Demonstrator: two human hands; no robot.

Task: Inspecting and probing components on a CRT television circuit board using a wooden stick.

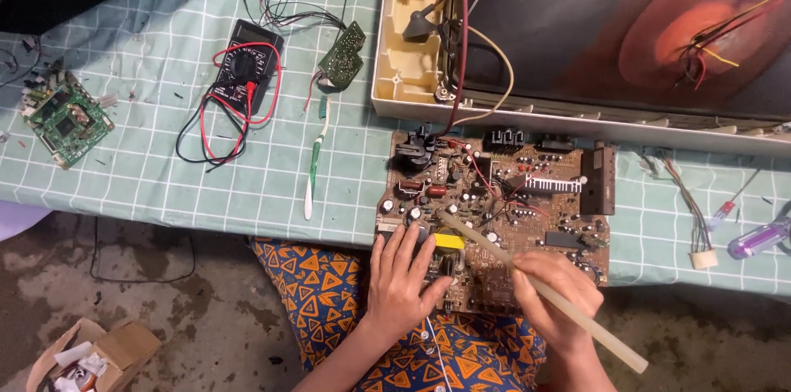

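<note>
A large brown circuit board crowded with components lies at the table's front edge, wired to an open television casing behind it. My left hand rests on the board's front left corner, fingers spread over capacitors next to a yellow component. My right hand holds a long pale stick like a pen; its tip touches the board near the yellow part.
A black multimeter with red and black leads, a small green board, a toothbrush and another green board lie on the green checked cloth. A purple-handled tool lies at right. A cardboard box sits on the floor.
</note>
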